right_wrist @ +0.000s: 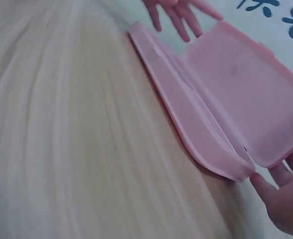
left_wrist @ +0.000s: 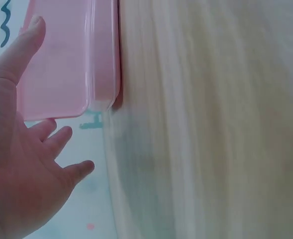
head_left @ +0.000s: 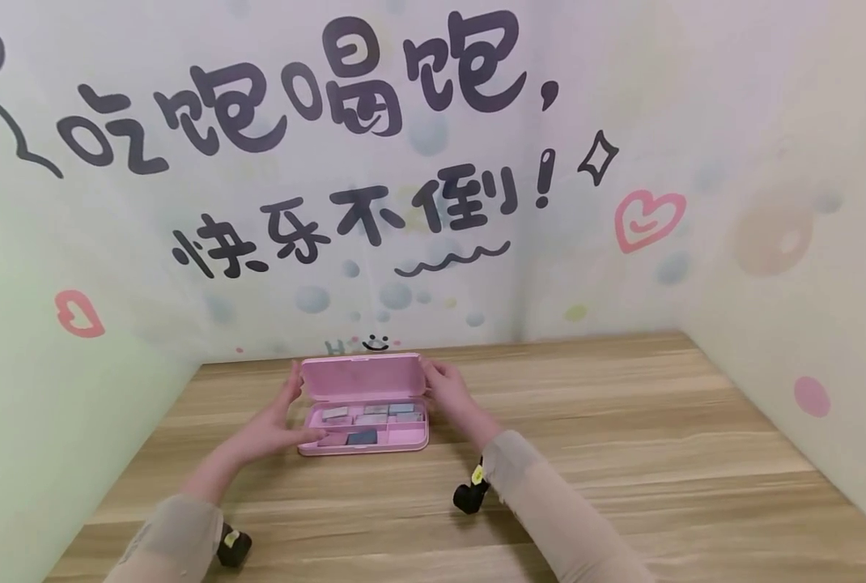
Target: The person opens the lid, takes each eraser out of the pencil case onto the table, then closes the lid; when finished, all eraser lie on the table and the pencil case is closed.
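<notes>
A pink pencil case (head_left: 408, 436) lies on the table with its lid (head_left: 366, 377) raised. Small grey and whitish blocks (head_left: 376, 419) fill the rear compartment, and a dark blue-grey block (head_left: 362, 437) lies in the front one, beside a pinkish piece. At the case's left end is my left hand (head_left: 276, 421), fingers spread beside the lid and thumb reaching over the front left corner. My right hand (head_left: 456, 398) is at the right end. In the right wrist view its fingers (right_wrist: 285, 172) touch the lid's edge from behind, and the thumb meets the case's corner.
The wood-grain table (head_left: 622, 453) extends on both sides of the case. A white printed backdrop (head_left: 440, 308) stands close behind the case. Black wrist cameras (head_left: 469, 495) hang under both sleeves.
</notes>
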Action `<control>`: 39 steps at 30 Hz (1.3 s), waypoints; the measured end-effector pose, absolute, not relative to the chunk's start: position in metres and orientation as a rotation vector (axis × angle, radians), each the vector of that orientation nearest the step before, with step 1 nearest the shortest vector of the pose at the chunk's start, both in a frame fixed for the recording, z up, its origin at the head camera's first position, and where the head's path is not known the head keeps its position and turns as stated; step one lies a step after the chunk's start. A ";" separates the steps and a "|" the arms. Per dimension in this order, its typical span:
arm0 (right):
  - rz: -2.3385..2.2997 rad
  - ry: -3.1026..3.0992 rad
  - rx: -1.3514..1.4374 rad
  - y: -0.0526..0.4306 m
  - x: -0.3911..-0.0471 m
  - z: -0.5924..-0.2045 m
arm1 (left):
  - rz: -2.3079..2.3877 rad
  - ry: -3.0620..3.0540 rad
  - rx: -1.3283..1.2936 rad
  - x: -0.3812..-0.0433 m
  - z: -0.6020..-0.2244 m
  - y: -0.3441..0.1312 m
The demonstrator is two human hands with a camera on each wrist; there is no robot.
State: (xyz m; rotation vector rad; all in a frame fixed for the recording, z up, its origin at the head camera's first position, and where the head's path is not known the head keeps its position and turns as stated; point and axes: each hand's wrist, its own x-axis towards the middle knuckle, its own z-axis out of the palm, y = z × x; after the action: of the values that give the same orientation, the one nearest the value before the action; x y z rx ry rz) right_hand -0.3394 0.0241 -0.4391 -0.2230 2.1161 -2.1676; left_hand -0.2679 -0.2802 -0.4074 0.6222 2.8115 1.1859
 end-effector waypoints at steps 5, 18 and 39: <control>-2.246 2.050 -0.132 0.023 -0.339 -0.445 | 1.154 2.837 0.629 -0.278 -0.411 -0.275; -2.011 2.111 -0.392 0.032 -0.335 -0.448 | 1.048 2.765 0.505 -0.290 -0.419 -0.280; -1.831 2.127 -0.547 0.057 -0.332 -0.458 | 1.025 2.703 0.362 -0.281 -0.430 -0.277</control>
State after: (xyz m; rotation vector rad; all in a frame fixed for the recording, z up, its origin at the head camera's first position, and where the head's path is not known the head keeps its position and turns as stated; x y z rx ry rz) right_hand -0.3320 0.0566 -0.4580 -0.5472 2.1267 -1.8311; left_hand -0.2809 -0.2766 -0.4304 0.3623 2.7028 1.0246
